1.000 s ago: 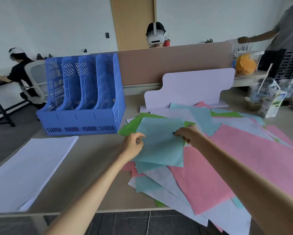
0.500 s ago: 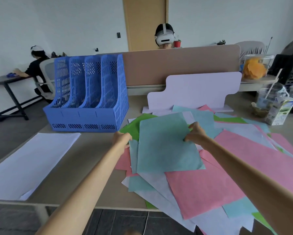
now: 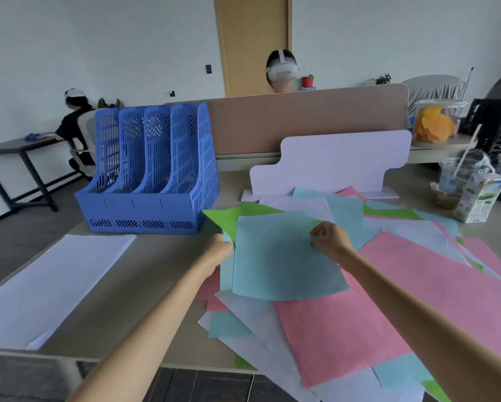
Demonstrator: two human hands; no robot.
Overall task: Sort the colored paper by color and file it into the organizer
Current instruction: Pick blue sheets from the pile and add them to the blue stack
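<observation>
Noted at the grip: left hand (image 3: 218,253) clamped on the left edge of a light blue sheet (image 3: 284,262); right hand (image 3: 330,239) pinching the same sheet near its upper right edge, thumb and fingers curled on the top face. Sheet spanning the gap between the two hands, apparently raised off the pile, lower edge bowed toward the wearer. Just under the left grip: narrow strip of a second light blue sheet (image 3: 226,271), lying against the first; cannot tell whether held as well.

Beyond the left grip and off to its left: blue organizer (image 3: 153,169), upright on the table (image 3: 162,280), well apart from the held sheet.

Hidden or unclear:
- left fingertips, tucked behind the paper
- most of the green sheet (image 3: 229,217), only a pointed corner showing past the top left of the held sheet
- lower right of the pile, cut off by the frame edge
- fine detail throughout, softened by blur

Materials and shapes: organizer of perforated plastic, four slots, sloped dividers. Thin matte rectangular paper beneath and right of the grip, overlapping loosely; pink sheets (image 3: 345,329) among white, green and light blue. Left of the left forearm: long white sheet (image 3: 49,285), flat on the table
</observation>
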